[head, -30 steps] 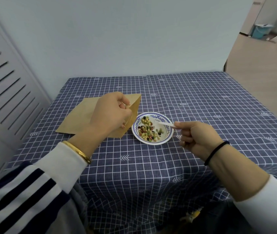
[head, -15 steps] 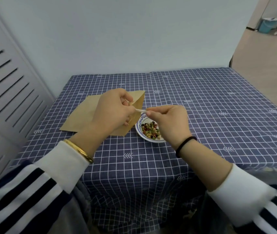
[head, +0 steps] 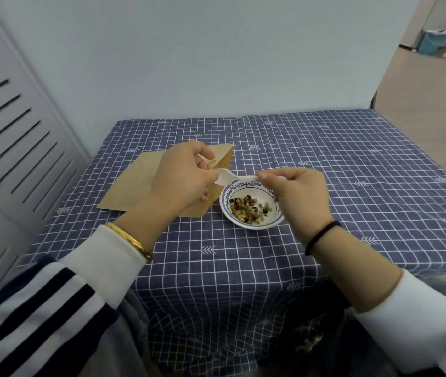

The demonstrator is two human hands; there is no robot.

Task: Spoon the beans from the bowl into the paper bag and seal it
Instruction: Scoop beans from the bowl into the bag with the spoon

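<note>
A brown paper bag (head: 137, 183) lies flat on the checked tablecloth, its mouth facing right. My left hand (head: 183, 175) pinches the upper edge of that mouth and lifts it apart. A white bowl with a blue rim (head: 246, 225) stands just right of the bag and holds mixed beans (head: 249, 209). My right hand (head: 298, 194) grips the handle of a white plastic spoon (head: 225, 179). The spoon's bowl sits at the bag's mouth, just past the bowl's left rim; I cannot tell whether it carries beans.
The table (head: 352, 172) has a blue checked cloth and stands against a pale wall. A slatted cabinet door (head: 7, 137) is close on the left. An open floor with a blue bin (head: 433, 40) lies at the far right.
A second ago the spoon was dipped in the beans. My right hand carried it left to the bag's mouth, then drew back slightly right. My left hand stays on the bag's edge.
</note>
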